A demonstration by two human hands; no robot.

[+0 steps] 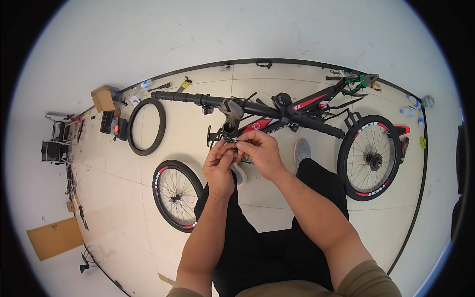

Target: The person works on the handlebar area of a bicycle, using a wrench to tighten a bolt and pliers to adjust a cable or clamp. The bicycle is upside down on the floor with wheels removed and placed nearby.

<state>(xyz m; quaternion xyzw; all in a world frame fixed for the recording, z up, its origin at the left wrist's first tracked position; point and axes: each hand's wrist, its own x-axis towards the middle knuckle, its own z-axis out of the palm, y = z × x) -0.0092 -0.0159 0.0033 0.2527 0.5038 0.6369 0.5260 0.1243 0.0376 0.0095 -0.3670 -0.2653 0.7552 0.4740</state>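
Note:
A black and red bicycle frame (257, 126) lies across the middle, with its wide handlebar (316, 123) angled over it and a grey stem (231, 109) above an open black tube end. Just below that tube end, both hands meet at a small dark metal fitting (231, 140), which looks like a clamp. My left hand (220, 163) is closed, its fingertips pinched on the fitting from the lower left. My right hand (260, 151) is closed too, thumb and index finger gripping the same fitting from the right. The fingers hide much of the fitting.
Wheels (170, 198) (367, 161) lie at left and right, a loose tyre (158, 128) upper left. A box (103, 99), tools, bottles (406, 111) and folded chairs (53, 151) line the walls. My shoes (302, 151) are beside the frame.

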